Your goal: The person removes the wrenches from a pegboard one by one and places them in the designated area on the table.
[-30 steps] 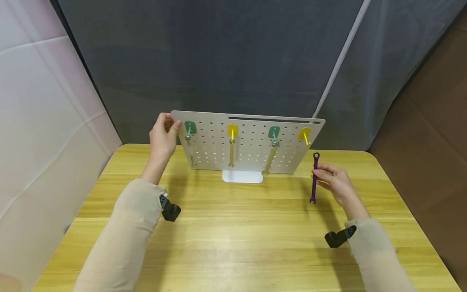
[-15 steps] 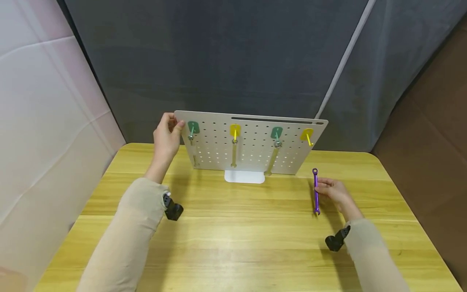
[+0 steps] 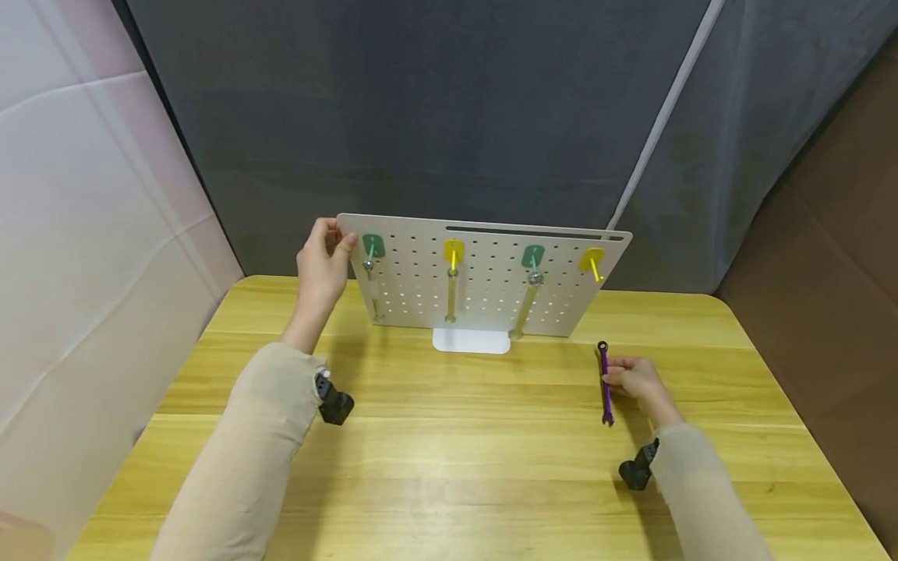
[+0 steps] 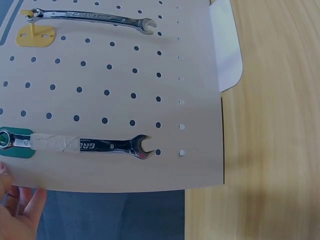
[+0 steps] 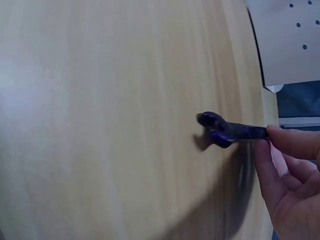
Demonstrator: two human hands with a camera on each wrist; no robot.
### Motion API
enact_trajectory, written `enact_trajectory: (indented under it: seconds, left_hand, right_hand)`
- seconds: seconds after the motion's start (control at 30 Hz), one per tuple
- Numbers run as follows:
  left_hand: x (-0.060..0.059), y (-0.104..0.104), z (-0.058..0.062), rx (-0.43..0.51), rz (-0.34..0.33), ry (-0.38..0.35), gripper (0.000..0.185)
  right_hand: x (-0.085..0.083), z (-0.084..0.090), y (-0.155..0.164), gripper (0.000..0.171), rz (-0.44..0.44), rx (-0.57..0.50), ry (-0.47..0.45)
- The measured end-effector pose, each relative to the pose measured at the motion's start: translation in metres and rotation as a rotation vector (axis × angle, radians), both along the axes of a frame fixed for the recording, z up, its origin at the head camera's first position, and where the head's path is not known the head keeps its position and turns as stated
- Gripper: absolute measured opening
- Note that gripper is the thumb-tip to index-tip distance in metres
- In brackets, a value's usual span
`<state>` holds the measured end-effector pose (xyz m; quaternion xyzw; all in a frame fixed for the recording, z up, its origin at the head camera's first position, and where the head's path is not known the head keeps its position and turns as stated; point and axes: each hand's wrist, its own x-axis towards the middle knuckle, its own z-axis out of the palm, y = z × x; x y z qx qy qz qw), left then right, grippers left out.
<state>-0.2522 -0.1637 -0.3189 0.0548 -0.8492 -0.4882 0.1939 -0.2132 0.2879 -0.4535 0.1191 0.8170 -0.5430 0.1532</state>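
Left hand (image 3: pixel 321 269) pinches the board (image 3: pixel 491 273) by its nearest edge, best held steady; right hand (image 3: pixel 637 379) pinches the wrench (image 3: pixel 606 399) mid-shaft, best firmly.

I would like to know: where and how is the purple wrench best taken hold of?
Probably pinch the purple wrench at mid-shaft, coming from the right. It is slim and straight there, wider at both ends. In the head view it runs nearly up the picture, the board to its left, its side facing the right hand.
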Motion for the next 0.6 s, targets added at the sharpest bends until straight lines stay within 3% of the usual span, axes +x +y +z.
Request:
enact_trajectory:
  seconds: [0.6]
  left_hand:
    - [-0.0018, -0.0011, -0.0023, -0.009, 0.003, 0.003, 0.03]
  right_hand:
    - [0.0093, -0.0076, -0.0013, 0.04, -0.083, 0.106, 0.013]
